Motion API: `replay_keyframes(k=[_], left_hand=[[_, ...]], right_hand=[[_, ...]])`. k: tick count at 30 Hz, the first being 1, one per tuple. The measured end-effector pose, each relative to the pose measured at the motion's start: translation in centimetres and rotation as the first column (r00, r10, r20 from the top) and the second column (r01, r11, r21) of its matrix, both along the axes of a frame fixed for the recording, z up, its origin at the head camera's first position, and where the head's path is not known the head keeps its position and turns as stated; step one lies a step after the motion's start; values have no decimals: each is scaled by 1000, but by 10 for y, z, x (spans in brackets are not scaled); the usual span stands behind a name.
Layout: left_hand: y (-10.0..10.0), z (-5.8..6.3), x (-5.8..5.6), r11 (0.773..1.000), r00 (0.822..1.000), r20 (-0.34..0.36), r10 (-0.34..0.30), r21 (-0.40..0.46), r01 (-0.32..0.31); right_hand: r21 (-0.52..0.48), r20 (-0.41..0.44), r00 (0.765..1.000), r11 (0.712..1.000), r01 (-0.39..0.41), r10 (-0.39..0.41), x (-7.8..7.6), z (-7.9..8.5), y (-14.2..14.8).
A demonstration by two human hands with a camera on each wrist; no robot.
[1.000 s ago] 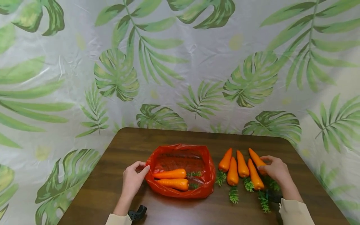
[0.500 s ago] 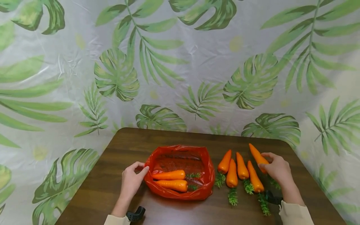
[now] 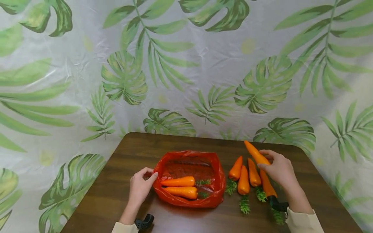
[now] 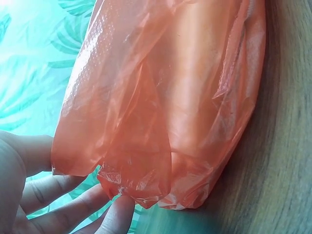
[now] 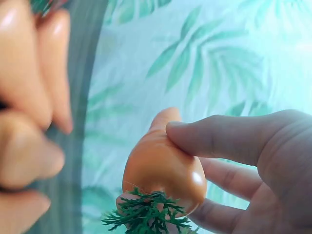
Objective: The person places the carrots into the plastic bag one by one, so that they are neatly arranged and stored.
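Note:
My left hand point(image 3: 141, 186) pinches the left rim of a red plastic bag point(image 3: 189, 203) that lies with its mouth spread wide. Within the bag are two orange carrots, one point(image 3: 178, 181) behind the other point(image 3: 183, 192), green tops to the right. In the left wrist view, thumb and fingers meet at the edge of the bag point(image 4: 131, 117). My right hand point(image 3: 281, 168) grips a carrot point(image 3: 253, 152) raised above the others, its tip pointing away to the left. Its leafy green top point(image 5: 146, 214) shows below the thick end in the right wrist view.
Several more carrots point(image 3: 243, 183) lie in a row right of the bag, green tops toward me. All stands on a dark wooden table point(image 3: 140, 145) with rounded back corners. Behind it hangs a leaf-patterned sheet point(image 3: 175, 81).
My right hand has lifted its carrot off the table and moved left with it, over the rightmost carrot lying there. The left hand keeps its hold on the bag.

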State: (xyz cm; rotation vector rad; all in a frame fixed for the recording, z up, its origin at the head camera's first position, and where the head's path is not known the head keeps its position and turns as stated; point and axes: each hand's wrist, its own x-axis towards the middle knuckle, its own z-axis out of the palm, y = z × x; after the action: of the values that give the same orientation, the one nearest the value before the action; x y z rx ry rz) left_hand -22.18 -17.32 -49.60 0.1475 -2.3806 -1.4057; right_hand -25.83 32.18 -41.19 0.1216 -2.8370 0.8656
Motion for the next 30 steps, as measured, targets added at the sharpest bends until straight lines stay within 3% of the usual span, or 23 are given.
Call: replay_keyframes(k=[8, 15, 22, 30], left_hand=[[1, 0, 0, 1000, 1000, 6, -6, 4, 6], [1, -1, -4, 1000, 1000, 6, -1, -4, 1], [0, -2, -3, 1000, 1000, 20, 0, 16, -1], [0, -2, 0, 1000, 1000, 23, -5, 10, 4]], right_hand=[[-11, 3, 998, 998, -70, 70, -1, 28, -48], [19, -11, 993, 993, -117, 117, -7, 43, -74], [22, 1, 987, 987, -159, 159, -13, 46, -95], [25, 42, 977, 978, -209, 207, -19, 39, -120]])
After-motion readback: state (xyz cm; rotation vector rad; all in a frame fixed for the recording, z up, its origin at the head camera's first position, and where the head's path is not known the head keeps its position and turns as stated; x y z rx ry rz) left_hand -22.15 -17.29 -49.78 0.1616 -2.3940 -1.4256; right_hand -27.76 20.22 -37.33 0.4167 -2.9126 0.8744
